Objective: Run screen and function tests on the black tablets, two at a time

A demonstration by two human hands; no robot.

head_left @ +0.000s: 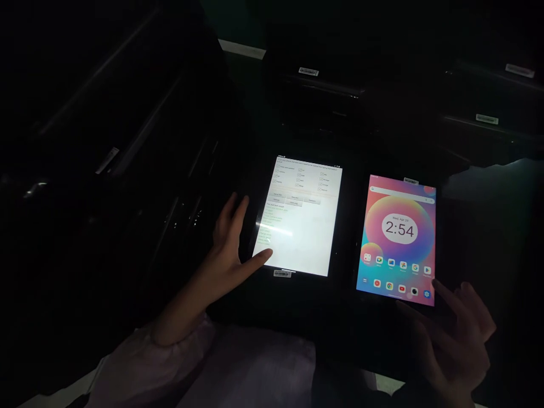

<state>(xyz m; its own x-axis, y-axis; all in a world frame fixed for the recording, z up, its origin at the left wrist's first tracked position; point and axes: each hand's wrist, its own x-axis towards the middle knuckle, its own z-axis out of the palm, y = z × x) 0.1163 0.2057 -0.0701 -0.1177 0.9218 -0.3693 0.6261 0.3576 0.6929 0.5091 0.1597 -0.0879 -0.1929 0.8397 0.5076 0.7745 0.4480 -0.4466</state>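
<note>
Two lit tablets lie side by side in the dark. The left tablet (297, 226) shows a white page with tick boxes, grey buttons and lines of green text. My left hand (225, 249) is open at its left side, thumb over the lower left corner of the screen and fingers stretched out beside the edge. On the right tablet (399, 243) is a colourful home screen with a clock at 2:54 and rows of app icons. My right hand (459, 334) is at its lower right corner, fingers apart, one fingertip at the right edge; the hand is dim.
Dark, glossy flat objects surround the tablets, their outlines mostly lost in the dark. Small barcode labels show on several, such as the label (308, 72) at the back, the label (487, 119) at the right and the label (107, 161) at the left.
</note>
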